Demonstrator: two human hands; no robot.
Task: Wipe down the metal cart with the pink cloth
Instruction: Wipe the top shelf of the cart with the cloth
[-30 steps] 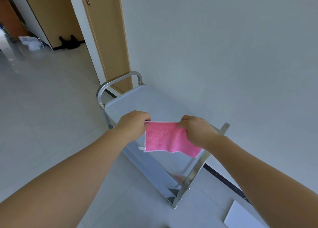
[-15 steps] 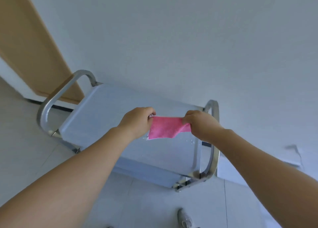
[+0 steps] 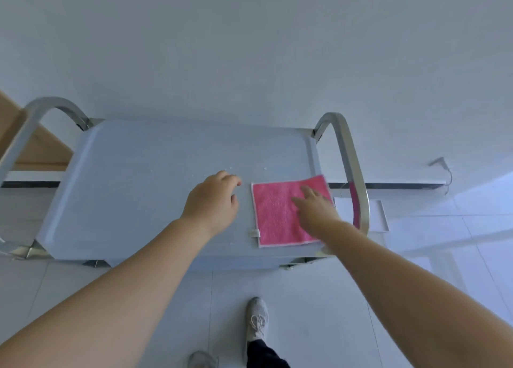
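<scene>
Bare forearms, grey laced sneaker (image 3: 257, 321), dark trouser leg (image 3: 263, 354)

Pink cloth (image 3: 280, 212) flat on metal cart (image 3: 144, 173), under right hand (image 3: 316, 209); left hand (image 3: 213, 198) just beside it, fingers loosely curled.

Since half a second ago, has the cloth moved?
Yes. The cloth went down onto the cart top, by its right handle.
</scene>
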